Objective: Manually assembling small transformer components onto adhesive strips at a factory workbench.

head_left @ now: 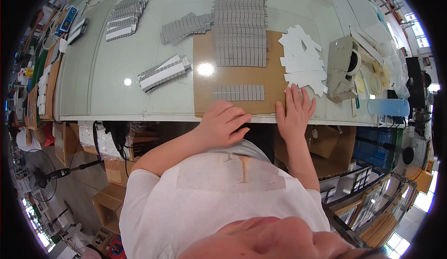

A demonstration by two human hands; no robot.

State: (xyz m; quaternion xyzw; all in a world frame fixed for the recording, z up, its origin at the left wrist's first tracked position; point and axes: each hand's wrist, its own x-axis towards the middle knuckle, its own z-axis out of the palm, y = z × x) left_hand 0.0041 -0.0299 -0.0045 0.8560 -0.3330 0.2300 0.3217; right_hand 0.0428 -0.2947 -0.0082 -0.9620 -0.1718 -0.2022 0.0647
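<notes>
A short strip of grey rectangular segments (240, 93) lies flat on a brown board (204, 98) at the table's front edge. Just below its left part is my left hand (224, 123), fingers loosely bent and apart, with nothing visible in them. My right hand (296, 112) rests palm down at the board's right corner, fingers spread. Its fingertips are at the lower edge of a loose pile of white paper pieces (302, 63); whether they touch it I cannot tell. Beyond the single strip, overlapping rows of similar grey strips (240, 35) cover the board's far part.
More grey strips lie in a fanned group (186, 27), a small stack with white on top (164, 74), and a far-left pile (128, 16). On the right stand a worn tape dispenser (340, 68) and a blue cylindrical object (388, 107). A blue control box (69, 19) sits far left.
</notes>
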